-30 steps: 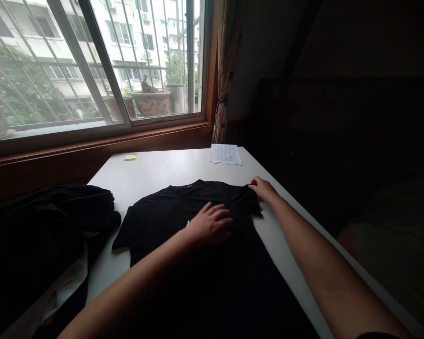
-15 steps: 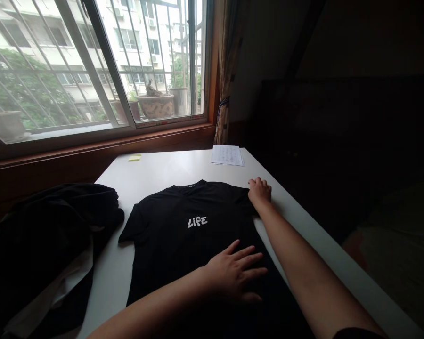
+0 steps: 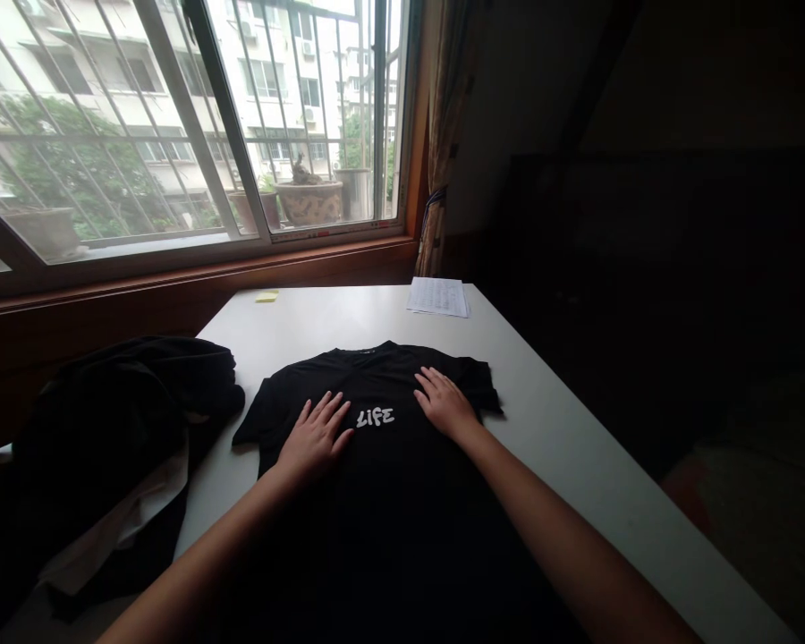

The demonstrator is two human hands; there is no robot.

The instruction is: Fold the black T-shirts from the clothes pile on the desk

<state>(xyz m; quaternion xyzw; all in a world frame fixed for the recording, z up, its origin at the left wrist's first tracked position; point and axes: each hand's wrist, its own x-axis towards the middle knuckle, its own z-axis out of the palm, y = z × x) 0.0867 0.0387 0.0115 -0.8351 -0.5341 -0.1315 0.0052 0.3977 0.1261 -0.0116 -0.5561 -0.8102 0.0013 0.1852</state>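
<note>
A black T-shirt (image 3: 376, 465) with white lettering "LIFE" lies spread face up on the white table (image 3: 563, 447), collar toward the window. My left hand (image 3: 315, 436) rests flat on the chest left of the lettering, fingers apart. My right hand (image 3: 443, 402) lies flat on the chest right of the lettering, fingers stretched out. Neither hand holds anything.
A heap of dark clothes with some white cloth (image 3: 100, 447) sits at the table's left. A printed paper sheet (image 3: 438, 297) and a yellow sticky note (image 3: 266, 296) lie at the far edge. Behind them are a barred window (image 3: 174, 134) and a curtain (image 3: 446, 134).
My right hand left the shirt's right shoulder and moved inward onto the chest. My left hand slid from the lower middle of the shirt up and left beside the lettering.
</note>
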